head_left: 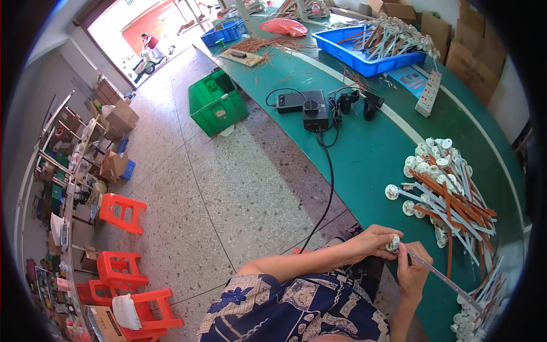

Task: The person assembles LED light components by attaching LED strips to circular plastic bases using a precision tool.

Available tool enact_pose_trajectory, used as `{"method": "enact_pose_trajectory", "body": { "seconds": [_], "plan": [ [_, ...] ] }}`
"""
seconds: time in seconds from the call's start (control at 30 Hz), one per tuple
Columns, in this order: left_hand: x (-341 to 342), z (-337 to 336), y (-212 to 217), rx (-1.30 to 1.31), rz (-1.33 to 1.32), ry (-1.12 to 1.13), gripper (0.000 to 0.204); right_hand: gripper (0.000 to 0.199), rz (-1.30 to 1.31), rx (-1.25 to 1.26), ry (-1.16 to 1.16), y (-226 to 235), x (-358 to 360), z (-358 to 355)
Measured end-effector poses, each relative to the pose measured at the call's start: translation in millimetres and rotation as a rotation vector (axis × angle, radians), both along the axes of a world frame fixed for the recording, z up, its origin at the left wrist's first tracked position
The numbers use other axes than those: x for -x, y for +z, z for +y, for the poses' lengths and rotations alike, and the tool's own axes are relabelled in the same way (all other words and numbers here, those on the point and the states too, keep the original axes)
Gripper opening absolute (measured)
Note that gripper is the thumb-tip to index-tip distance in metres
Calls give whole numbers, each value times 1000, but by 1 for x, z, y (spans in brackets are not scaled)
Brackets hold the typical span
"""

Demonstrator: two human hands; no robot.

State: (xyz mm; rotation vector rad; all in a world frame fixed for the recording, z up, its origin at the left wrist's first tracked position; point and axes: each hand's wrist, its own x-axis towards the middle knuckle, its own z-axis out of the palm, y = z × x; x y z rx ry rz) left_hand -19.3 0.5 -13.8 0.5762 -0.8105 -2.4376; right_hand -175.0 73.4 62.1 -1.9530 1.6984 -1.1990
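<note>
My left hand (373,241) pinches a small round white plastic piece (394,243) just past the near edge of the green table. Close beside it, my right hand (413,270) grips a long, thin, pale grey strip (443,276) near its upper end. That strip runs from the white piece down to the right, over the table. The fingers hide the spot where piece and strip meet. Just beyond my hands lies a heap of white round pieces (434,165) with grey and reddish-brown strips (449,208). Another pile of similar strip pieces (468,319) sits at the lower right.
On the green table (370,154) stand a black power box (315,114) with cables, a white power strip (429,94) and a blue tray (364,65) full of strips. A green crate (216,102) and red stools (122,214) are on the floor. Someone is by a scooter (149,60) outside.
</note>
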Motion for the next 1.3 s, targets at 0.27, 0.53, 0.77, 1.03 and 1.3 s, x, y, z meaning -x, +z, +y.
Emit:
{"method": "enact_pose_trajectory", "body": {
  "seconds": [0.27, 0.53, 0.77, 1.03, 1.3],
  "plan": [
    [1, 1, 5, -54, 7, 30, 43, 11, 46, -79, -14, 11, -2, -10],
    [-6, -3, 3, -79, 28, -9, 43, 9, 37, -26, -21, -7, -6, -2],
    [-7, -2, 3, -82, 31, 8, 43, 6, 64, 191, -71, -31, -12, 0],
    [2, 3, 2, -96, 53, 30, 44, 7, 20, 4, -30, -5, 1, 1],
    [-9, 0, 6, -92, 77, 102, 43, 5, 116, -52, -44, -6, 0, -8]
  ]
}}
